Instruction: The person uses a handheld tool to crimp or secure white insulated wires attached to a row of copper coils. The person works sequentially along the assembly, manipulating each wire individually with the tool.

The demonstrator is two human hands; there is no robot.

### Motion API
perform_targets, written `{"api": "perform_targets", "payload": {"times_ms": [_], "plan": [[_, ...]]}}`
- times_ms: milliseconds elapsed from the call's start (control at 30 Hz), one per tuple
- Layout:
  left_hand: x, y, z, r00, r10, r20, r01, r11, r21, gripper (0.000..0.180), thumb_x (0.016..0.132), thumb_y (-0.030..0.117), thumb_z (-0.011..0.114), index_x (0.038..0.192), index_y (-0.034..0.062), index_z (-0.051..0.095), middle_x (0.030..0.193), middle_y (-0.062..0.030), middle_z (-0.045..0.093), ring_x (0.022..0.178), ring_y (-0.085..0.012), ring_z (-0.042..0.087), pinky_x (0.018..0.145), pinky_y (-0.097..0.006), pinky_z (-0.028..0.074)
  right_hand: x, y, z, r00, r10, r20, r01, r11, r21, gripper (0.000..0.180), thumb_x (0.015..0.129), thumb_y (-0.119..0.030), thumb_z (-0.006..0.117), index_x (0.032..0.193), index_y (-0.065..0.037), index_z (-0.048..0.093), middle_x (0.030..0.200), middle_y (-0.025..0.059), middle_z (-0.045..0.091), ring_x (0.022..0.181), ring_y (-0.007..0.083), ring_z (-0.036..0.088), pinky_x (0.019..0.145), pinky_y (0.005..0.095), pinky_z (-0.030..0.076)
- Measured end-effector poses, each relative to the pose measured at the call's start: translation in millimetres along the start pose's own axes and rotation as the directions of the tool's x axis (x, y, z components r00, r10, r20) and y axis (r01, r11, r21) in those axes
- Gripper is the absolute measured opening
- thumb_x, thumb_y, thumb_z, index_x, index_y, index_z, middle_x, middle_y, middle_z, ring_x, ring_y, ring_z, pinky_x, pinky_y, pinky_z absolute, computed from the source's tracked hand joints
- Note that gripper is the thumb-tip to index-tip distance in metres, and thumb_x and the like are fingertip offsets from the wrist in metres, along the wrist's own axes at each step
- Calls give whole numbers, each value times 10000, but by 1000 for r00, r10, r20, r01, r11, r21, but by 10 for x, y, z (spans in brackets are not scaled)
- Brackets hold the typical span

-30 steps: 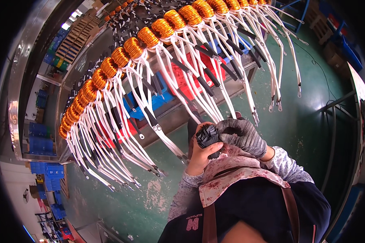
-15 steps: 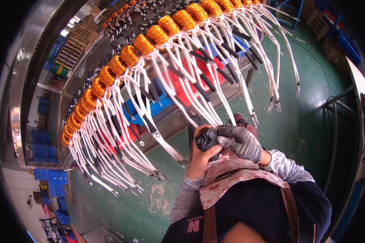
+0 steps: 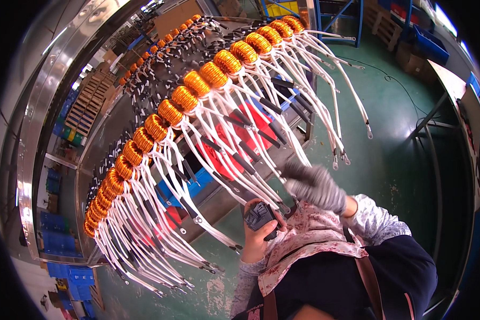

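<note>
A long row of copper-wound ring coils (image 3: 214, 75) lies along the edge of a metal bench, their white-sleeved leads (image 3: 218, 166) hanging toward me. Black sleeves (image 3: 243, 163) sit on several leads, and ring lugs show at some ends. My bare left hand (image 3: 257, 240) is closed round a small dark container (image 3: 260, 214) with short black tube pieces in it, just below the lead ends. Above and to its right is my right hand (image 3: 316, 188) in a grey glove, beside the tip of a lead. Motion smears its fingers, so I cannot see whether they hold anything.
Under the hanging leads are red bins (image 3: 218, 157) and a blue bin (image 3: 189, 186). A second row of smaller-looking coils (image 3: 168, 38) lies farther back on the bench. Pallets (image 3: 93, 101) stand at the left, a metal-legged table (image 3: 437, 125) at the right.
My right hand has left the black pieces and moved up toward the leads. My left hand, with the container, has lowered and shifted left. The whole view has shifted too.
</note>
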State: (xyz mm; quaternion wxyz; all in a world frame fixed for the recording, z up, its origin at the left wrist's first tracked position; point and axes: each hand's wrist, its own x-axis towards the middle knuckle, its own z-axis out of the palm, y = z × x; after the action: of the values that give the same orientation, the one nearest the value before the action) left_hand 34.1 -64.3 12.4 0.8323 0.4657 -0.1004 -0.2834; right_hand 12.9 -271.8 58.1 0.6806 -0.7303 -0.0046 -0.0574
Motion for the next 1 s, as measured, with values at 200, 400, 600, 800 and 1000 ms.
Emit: {"api": "perform_targets", "payload": {"times_ms": [200,400,600,800,1000], "plan": [[2,-21,80,990,71,-119,-59,993,103,612,663,76,686,1211,50,414,990,-82,579,824,-180,626,756,-312,540,-347,274,451,995,-5,103,3,1000,11,389,957,-251,556,1234,23,549,900,108,674,828,127,614,703,270,481],[-50,-16,-44,999,-22,24,22,1000,14,557,742,-33,637,1212,92,366,887,-156,603,739,-238,648,637,-340,557,151,103,-33,872,-19,-489,194,931,310,348,976,-303,517,1100,4,626,898,75,688,733,114,633,639,239,502],[-109,-35,37,997,-74,-26,75,996,44,555,728,20,640,1208,72,367,857,-150,598,722,-235,637,619,-323,538,817,311,-1035,697,-518,-496,52,726,-686,244,958,-240,505,1121,-114,636,802,141,621,740,272,614,679,387,483],[-109,-14,59,996,-73,-47,76,996,52,555,719,13,642,1202,66,372,853,-156,604,714,-242,636,604,-326,538,1121,481,-1150,695,-618,-368,-110,414,-904,165,872,-182,567,1005,-128,649,898,131,631,823,340,603,722,446,487],[-96,-45,26,996,-87,-31,89,995,48,555,735,-8,646,1211,76,372,861,-154,606,729,-241,641,617,-328,543,1172,506,-1149,670,-701,-244,-104,237,-966,182,864,-200,588,1017,-123,648,827,115,610,768,321,585,689,426,480]]}}
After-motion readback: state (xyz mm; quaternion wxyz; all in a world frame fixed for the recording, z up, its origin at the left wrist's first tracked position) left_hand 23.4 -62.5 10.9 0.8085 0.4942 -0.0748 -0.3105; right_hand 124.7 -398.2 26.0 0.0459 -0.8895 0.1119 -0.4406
